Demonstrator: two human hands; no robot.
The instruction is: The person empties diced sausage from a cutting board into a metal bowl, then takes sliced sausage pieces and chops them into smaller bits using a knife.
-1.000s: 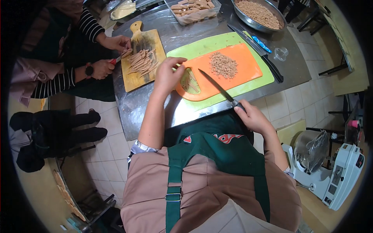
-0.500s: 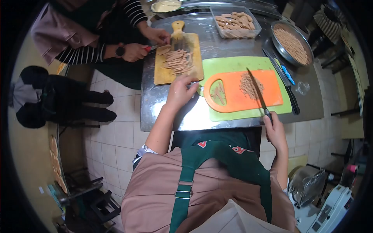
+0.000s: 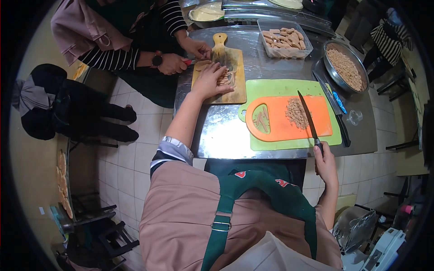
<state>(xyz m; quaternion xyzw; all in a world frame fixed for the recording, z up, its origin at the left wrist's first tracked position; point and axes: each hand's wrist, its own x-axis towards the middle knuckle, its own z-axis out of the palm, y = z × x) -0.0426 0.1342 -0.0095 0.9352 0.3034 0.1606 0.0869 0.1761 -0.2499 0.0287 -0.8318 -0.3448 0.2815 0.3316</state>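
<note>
- Nearest me, the person's right hand (image 3: pixel 326 159) is closed round the dark handle of a knife (image 3: pixel 309 120), at the near edge of the steel table (image 3: pixel 217 131). The blade slants up and away over the orange cutting board (image 3: pixel 312 128), its tip by the far edge of that board.
- Just left of the blade, a small heap of chopped pieces (image 3: pixel 296 113) lies on the orange board. A few thin strips (image 3: pixel 262 121) show in the board's handle cut-out.
- The orange board lies on a green mat (image 3: pixel 271 88), which sticks out from under it on the far side and along the near edge.
- Right of the mat, a long black-handled knife (image 3: pixel 333 108) and a blue-handled tool (image 3: pixel 338 102) lie on the steel, with a small clear cup (image 3: pixel 356 117) beside them.
- Farther left, the person's left hand (image 3: pixel 209 81) reaches across onto the wooden board (image 3: pixel 235 67), fingers spread and curled over a pile of cut strips (image 3: pixel 224 77); I cannot tell whether it has gripped any.
- A co-worker in striped sleeves has both hands at that board's far left; one hand (image 3: pixel 173 63) holds a red-handled knife (image 3: pixel 188 62).
- At the far side stand a clear tub of pale chunks (image 3: pixel 284 38) and a round metal pan of diced bits (image 3: pixel 346 63).
</note>
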